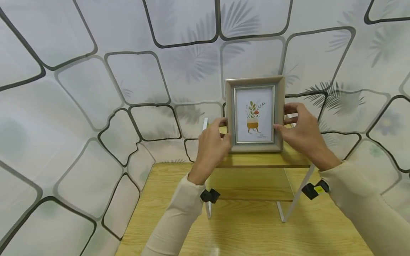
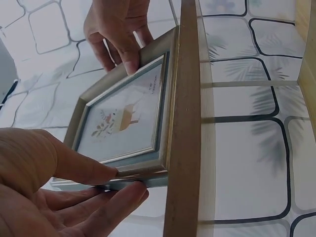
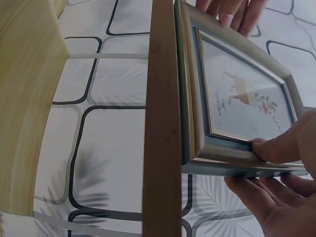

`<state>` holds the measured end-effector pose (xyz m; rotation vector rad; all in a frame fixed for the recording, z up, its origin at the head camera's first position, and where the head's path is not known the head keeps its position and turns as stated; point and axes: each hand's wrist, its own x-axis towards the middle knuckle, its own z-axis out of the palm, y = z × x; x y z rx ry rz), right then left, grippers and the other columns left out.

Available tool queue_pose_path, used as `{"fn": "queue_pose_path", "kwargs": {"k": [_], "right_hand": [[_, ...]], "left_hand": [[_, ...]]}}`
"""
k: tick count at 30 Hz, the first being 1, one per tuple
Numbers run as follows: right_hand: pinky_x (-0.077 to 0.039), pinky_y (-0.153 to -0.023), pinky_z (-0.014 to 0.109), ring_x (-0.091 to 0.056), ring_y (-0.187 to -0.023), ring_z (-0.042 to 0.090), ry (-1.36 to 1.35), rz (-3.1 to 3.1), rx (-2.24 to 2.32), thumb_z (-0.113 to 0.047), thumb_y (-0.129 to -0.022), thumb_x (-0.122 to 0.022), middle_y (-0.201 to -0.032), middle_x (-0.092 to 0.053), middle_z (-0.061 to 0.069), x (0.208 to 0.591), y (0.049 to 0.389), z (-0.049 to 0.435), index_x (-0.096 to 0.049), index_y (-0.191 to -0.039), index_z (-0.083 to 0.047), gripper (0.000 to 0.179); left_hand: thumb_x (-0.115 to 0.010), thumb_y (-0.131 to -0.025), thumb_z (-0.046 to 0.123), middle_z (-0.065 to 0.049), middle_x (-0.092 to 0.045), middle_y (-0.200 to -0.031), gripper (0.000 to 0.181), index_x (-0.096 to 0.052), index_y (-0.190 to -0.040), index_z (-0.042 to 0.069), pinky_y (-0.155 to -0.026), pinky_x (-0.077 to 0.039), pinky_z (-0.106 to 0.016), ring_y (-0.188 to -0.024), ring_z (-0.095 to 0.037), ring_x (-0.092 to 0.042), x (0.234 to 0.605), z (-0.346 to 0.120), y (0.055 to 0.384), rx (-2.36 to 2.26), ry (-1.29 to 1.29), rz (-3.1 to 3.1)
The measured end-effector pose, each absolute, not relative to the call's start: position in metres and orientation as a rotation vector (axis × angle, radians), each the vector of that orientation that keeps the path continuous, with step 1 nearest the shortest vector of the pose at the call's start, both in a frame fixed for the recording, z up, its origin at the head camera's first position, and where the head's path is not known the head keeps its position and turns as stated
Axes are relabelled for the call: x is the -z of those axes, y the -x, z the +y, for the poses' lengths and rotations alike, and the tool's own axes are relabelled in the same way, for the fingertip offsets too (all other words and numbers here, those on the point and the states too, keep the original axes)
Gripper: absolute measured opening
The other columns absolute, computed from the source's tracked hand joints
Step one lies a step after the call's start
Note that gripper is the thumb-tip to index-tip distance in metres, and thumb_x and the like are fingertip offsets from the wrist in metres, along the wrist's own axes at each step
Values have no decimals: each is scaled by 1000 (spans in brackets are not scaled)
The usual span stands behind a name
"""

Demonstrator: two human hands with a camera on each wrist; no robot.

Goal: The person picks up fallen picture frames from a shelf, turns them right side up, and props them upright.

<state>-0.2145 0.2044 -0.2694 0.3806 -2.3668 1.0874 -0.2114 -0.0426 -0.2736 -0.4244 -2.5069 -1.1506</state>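
Note:
A picture frame [image 1: 254, 147] with a silvery-beige border stands upright on the top board of a small two-tier shelf [image 1: 250, 161]. Its print shows a potted plant. My left hand [image 1: 212, 146] grips the frame's left side low down; in the left wrist view, the thumb [image 2: 89, 168] lies on the front edge and the fingers go behind. On the opposite side my right hand [image 1: 304, 133] pinches the frame, its thumb [image 3: 276, 149] on the front border and its fingers on the side and back. The frame's lower edge is right at the shelf board.
Under the top board, the shelf has a lower board [image 1: 253, 185] and white metal legs [image 1: 299, 193]. It stands on a wood-grain table [image 1: 173, 213]. Patterned wall covering [image 1: 189, 78] rises close behind and along the left.

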Motion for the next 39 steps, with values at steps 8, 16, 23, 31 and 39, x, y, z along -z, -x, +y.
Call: {"fn": "queue_pose_path", "kwargs": {"k": [8,16,23,31,39], "right_hand": [[-43,-68,3,-64,-101,38,-395,-2301,-1106,0,-89,-75,-126,-56,24,272,216,204,-43,-138,9,60],[-43,-72,0,-63,-99,39,-429,-2266,-1102,5,-87,-75,-127,-54,26,274,216,203,-43,-138,12,61],[-54,-79,12,-61,-100,36,-435,-2296,-1115,4,-88,-74,-126,-51,25,274,214,203,-37,-140,9,64],[-39,-110,53,-45,-128,42,-538,-2008,-873,-14,-87,-80,-138,-47,28,259,212,197,-42,-143,10,71],[-18,-123,48,-30,-146,45,-660,-1854,-497,-30,-97,-68,-144,-45,34,216,212,147,-43,-143,15,69]], "left_hand": [[-68,-96,7,-6,-65,-134,46,-53,-140,8,-89,-54,-43,-96,-20,-74,277,-42,212,1199,422,-2435],[-69,-95,5,-6,-65,-133,53,-52,-145,8,-70,-58,-35,-97,-21,-73,278,-43,212,1244,425,-2428],[-70,-95,6,-9,-67,-129,46,-58,-139,4,-81,-59,-35,-98,-21,-73,281,-45,212,1232,469,-2410],[-71,-94,4,-10,-67,-126,44,-60,-137,4,-79,-59,-27,-101,-22,-73,283,-45,215,1295,484,-2402],[-71,-94,4,-10,-67,-126,44,-60,-137,4,-78,-59,-25,-103,-24,-72,282,-47,216,1325,472,-2409]]}}
